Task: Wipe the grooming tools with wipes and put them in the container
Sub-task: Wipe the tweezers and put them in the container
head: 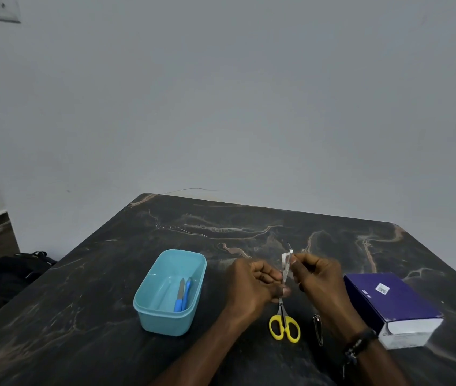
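Both my hands pinch one small wipe sachet [286,264] above the scissors [284,324]: left hand [252,285] low, right hand [318,280] at its top. Looks like tearing it open. Container [149,310] left of scissors, two blue tools [183,295] inside. Nail clipper [317,328] just right of scissors. Next: free the wipe, pick up scissors.

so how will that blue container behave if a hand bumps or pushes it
The blue container looks like thin plastic holding only two blue-handled tools, so it is probably light and would slide easily on the smooth marble-look table. Its wide, low shape suggests it would skid rather than tip.
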The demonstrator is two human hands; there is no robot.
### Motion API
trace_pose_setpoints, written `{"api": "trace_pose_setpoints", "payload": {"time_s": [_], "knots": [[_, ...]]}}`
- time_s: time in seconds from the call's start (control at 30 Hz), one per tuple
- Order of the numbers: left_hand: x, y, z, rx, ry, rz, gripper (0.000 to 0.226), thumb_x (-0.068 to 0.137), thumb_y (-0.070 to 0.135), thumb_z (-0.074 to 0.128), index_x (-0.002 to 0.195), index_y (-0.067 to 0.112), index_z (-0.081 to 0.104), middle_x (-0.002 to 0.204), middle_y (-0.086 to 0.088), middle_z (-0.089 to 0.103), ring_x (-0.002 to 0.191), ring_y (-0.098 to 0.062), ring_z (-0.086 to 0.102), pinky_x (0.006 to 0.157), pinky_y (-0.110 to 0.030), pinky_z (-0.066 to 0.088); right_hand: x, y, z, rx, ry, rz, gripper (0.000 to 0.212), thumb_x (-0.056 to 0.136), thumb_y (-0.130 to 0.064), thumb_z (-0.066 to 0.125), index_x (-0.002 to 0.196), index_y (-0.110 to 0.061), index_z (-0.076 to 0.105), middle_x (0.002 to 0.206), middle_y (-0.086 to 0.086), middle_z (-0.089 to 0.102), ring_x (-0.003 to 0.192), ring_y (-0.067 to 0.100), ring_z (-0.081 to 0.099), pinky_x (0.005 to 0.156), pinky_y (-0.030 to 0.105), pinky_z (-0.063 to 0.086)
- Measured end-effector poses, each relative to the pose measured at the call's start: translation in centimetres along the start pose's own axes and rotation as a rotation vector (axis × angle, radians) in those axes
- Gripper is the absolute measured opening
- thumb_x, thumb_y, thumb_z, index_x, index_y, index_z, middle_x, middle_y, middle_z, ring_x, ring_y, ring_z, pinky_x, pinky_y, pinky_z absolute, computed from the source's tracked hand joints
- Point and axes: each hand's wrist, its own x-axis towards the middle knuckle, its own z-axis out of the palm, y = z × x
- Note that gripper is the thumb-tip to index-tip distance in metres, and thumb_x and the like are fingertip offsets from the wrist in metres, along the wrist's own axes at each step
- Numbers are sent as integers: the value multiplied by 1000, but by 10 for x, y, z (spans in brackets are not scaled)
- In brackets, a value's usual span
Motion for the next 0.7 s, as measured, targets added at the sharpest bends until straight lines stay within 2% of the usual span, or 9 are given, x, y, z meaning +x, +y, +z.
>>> {"api": "trace_pose_setpoints", "payload": {"time_s": [0.07,0.13,0.3,0.4,0.53,0.63,0.7], "knots": [[-2,0,2,37,-37,12,23,65,-1,84,73,10,66,67,-6,68,58,-17,67,56,-28,57,2,4,-2,11,75,-4,12,90,-9,61,87,-9,73,53,-11,63,50,-3,55,51,14,42],[-3,1,3,50,-42,19,22,66,-1,83,73,11,66,67,-5,67,58,-15,66,55,-27,57,2,5,-4,18,78,-7,12,90,-10,61,87,-9,73,52,-12,62,50,-3,55,50,15,41],[1,1,0,-21,41,-3,23,66,-5,82,69,10,64,60,-3,65,51,-10,64,50,-23,53,0,-2,-2,-8,-190,63,23,91,-4,57,72,-6,71,48,-4,61,45,-2,52,45,11,39],[1,1,0,-15,34,-3,21,67,-4,81,70,9,65,61,-4,65,52,-10,64,51,-22,53,1,-3,-3,-30,-214,60,22,91,0,56,75,-2,71,49,-6,62,47,-3,54,46,9,39],[1,-1,2,-3,-4,1,20,68,-4,80,71,9,65,63,-5,65,54,-12,64,51,-22,53,0,0,-3,8,-93,33,19,89,-2,59,76,-1,72,47,-8,62,45,-3,53,46,10,39],[-1,-2,4,17,-62,15,20,68,-3,81,72,9,65,64,-5,65,54,-14,64,52,-24,55,3,3,-4,59,40,45,14,90,-9,62,82,-5,73,47,-11,60,46,-3,52,52,17,39],[-2,-1,5,24,-67,20,19,69,-2,80,72,9,65,64,-5,65,54,-13,64,52,-23,54,4,4,-6,65,59,46,13,89,-10,62,84,-5,73,47,-12,59,45,-3,52,52,16,38]]}}
